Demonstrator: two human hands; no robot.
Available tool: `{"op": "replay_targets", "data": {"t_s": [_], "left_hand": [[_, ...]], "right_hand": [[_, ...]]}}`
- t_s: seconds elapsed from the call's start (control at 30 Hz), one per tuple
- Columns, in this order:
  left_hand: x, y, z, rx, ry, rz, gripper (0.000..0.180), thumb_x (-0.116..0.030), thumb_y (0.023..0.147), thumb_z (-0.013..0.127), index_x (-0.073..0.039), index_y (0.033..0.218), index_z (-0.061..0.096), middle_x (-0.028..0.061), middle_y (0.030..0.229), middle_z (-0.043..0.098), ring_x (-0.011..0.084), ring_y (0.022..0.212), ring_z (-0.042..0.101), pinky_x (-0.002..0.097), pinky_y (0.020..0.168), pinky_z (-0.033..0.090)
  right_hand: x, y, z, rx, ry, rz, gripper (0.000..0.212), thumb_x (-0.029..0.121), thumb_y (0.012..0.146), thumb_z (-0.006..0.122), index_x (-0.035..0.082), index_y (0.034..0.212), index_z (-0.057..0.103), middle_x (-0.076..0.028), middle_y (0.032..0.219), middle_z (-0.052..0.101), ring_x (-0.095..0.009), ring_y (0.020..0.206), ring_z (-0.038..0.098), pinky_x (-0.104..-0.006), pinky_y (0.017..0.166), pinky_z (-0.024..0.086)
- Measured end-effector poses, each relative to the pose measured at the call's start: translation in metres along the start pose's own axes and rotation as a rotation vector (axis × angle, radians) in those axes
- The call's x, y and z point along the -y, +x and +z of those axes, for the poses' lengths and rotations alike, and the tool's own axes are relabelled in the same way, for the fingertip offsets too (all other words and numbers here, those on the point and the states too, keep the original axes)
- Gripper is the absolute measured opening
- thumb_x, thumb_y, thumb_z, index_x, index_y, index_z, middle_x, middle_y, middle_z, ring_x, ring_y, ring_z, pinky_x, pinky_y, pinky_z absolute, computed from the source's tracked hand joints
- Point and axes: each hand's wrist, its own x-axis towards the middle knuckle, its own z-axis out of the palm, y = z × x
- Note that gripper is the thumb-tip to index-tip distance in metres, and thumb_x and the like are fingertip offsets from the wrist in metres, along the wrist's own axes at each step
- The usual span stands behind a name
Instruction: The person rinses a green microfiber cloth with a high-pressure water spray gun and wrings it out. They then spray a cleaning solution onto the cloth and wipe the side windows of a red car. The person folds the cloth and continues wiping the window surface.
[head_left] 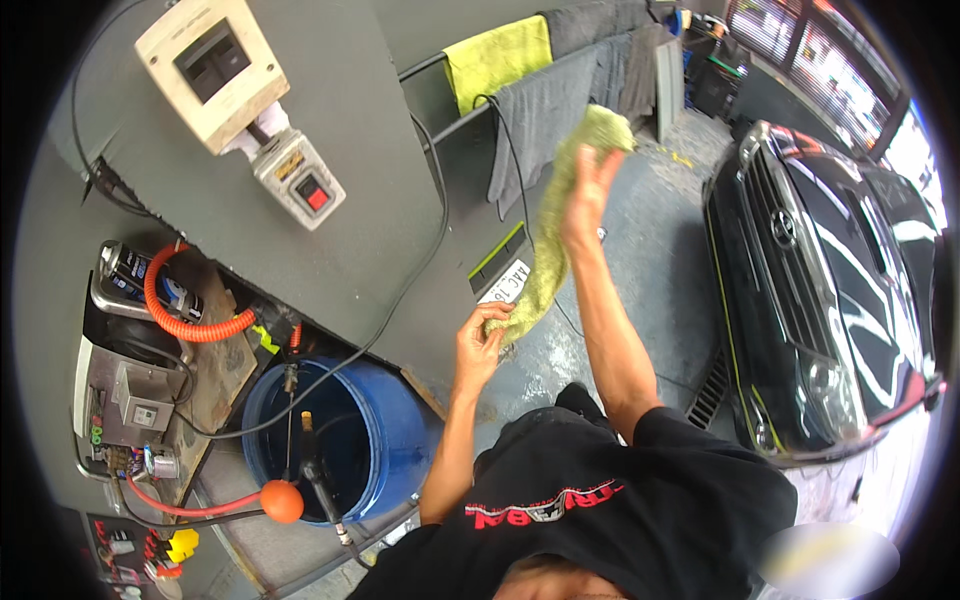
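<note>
A yellow-green microfiber towel [552,225] is stretched in a long, loosely twisted strip between my two hands. My left hand [478,345] pinches its lower end, near the grey wall. Farther out and to the right, my right hand [588,195] grips the upper part, with a bunched end of the towel sticking out beyond the fingers. Part of my right hand's grip is hidden, as the fingers lie against the cloth.
Grey towels [540,115] and a lime towel [497,60] hang on a wall rack ahead. A black car [800,270] stands at right. At left are a blue barrel [400,420], a pressure washer [135,390], an orange hose [160,290] and a switch box [298,178]. A black cable [425,235] loops along the wall.
</note>
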Motion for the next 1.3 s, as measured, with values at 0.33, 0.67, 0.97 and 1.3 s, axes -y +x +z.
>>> {"op": "replay_targets", "data": {"t_s": [0.33, 0.67, 0.97, 1.3], "left_hand": [[0.057, 0.061, 0.014, -0.345, 0.328, -0.315, 0.043, -0.004, 0.097, 0.069, 0.000, 0.139, 0.057, 0.0134, 0.141, 0.062, 0.0243, 0.130, 0.059, 0.0403, 0.109, 0.047], [-0.184, 0.001, -0.082, -1.410, 0.967, 0.174, 0.019, -0.016, 0.100, 0.070, 0.001, 0.109, 0.072, 0.0059, 0.089, 0.069, 0.0133, 0.075, 0.062, 0.0300, 0.068, 0.051], [-0.284, -0.084, -0.335, -1.675, 1.760, -0.256, 0.041, -0.007, 0.092, 0.056, -0.006, 0.131, 0.070, 0.0215, 0.127, 0.066, 0.0383, 0.124, 0.055, 0.0541, 0.110, 0.035], [-0.260, -0.109, -0.436, -1.698, 1.258, -0.084, 0.032, -0.013, 0.087, 0.063, -0.005, 0.115, 0.079, 0.0068, 0.075, 0.069, 0.0214, 0.070, 0.059, 0.0413, 0.065, 0.049]], "right_hand": [[-0.160, 0.109, 0.188, 1.300, -1.310, -0.662, 0.054, 0.045, 0.110, 0.038, 0.004, 0.108, 0.074, -0.021, 0.106, 0.073, -0.037, 0.103, 0.070, -0.0505, 0.089, 0.052], [-0.177, 0.175, 0.178, 1.508, -1.216, -0.258, 0.069, 0.062, 0.105, 0.029, 0.014, 0.139, 0.065, -0.022, 0.137, 0.064, -0.044, 0.131, 0.057, -0.0504, 0.113, 0.041], [-0.161, 0.164, 0.155, 1.210, -0.384, -0.223, 0.041, 0.033, 0.105, 0.059, 0.000, 0.130, 0.063, -0.020, 0.130, 0.068, -0.036, 0.125, 0.062, -0.0415, 0.108, 0.045], [-0.112, 0.233, 0.045, 0.808, -0.082, 0.210, 0.041, 0.016, 0.100, 0.070, -0.003, 0.135, 0.059, -0.017, 0.131, 0.068, -0.025, 0.126, 0.063, -0.0360, 0.109, 0.047]]}}
